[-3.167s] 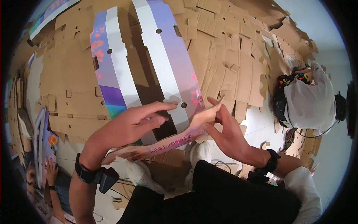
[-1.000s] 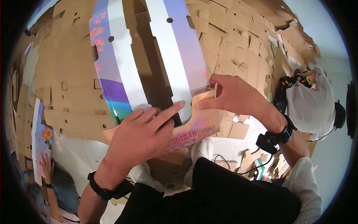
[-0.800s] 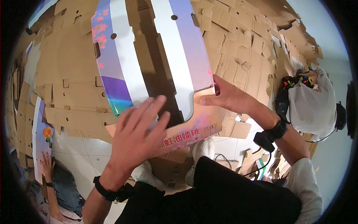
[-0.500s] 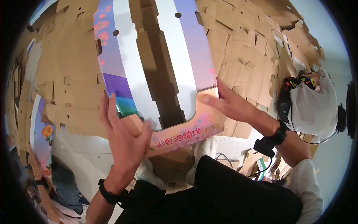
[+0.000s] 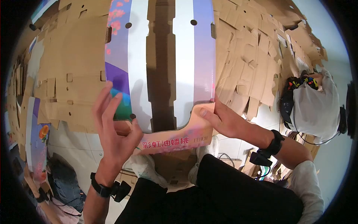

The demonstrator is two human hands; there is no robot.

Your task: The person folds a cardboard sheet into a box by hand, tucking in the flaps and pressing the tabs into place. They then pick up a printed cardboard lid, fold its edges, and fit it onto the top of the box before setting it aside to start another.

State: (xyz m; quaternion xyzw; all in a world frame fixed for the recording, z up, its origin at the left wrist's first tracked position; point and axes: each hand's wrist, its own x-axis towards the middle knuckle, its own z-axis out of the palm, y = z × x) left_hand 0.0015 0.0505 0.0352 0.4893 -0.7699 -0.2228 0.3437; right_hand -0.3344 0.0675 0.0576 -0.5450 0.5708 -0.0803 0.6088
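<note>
A printed cardboard carton (image 5: 184,67) lies before me, purple and white on top, with a long open gap down the middle. Its pinkish-orange front panel (image 5: 166,143) bears red Chinese characters. At the right front corner my right hand (image 5: 231,118) grips the carton, thumb over the panel's raised end and fingers hidden behind the side. My left hand (image 5: 115,125) is at the left front corner with its fingers apart and raised. Its thumb is near or against the panel; contact is hard to tell.
Flattened brown cardboard (image 5: 71,52) covers much of the floor on both sides. At the right sits a person in a white shirt (image 5: 317,108). Another person at the lower left has a hand at a similar printed carton piece (image 5: 35,138). Cardboard scraps lie by my right knee.
The carton has turned from tilted to nearly straight, its far part moving right and its front panel slightly left. My left hand's fingers have loosened and spread; my right hand keeps its grip.
</note>
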